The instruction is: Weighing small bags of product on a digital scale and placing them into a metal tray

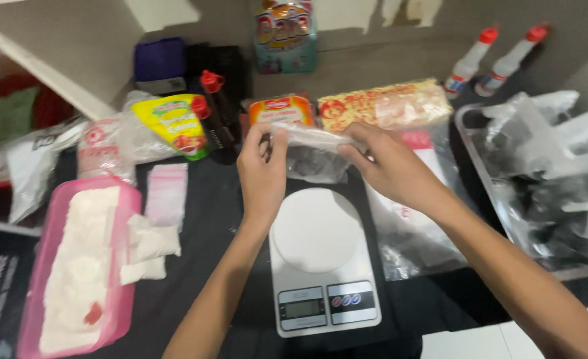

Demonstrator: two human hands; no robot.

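Holding a small clear plastic bag (pixel 312 151) by its top edge with both hands, above the far end of a white kitchen scale (pixel 320 256). Left hand (pixel 262 169) pinches the bag's left corner, fingers closed on the plastic; right hand (pixel 388 167) grips the right side of the rim the same way. Bag hangs between them, limp; contents can't be made out. Scale sits on the dark desk (pixel 207 219), round platter bare, display and buttons at the near edge. Left of the scale: pink tub (pixel 124 199) filled with white powder, two small filled packets (pixel 149 252) just beside it, a stack of empty zip bags (pixel 166 193) behind those. Far side of desk: yellow-green pouch (pixel 174 123), orange packet (pixel 282 110), long noodle packet (pixel 387 103), two white squeeze bottles with red caps (pixel 497 60). Right edge: clear tray (pixel 470 143) stuffed with plastic bags.
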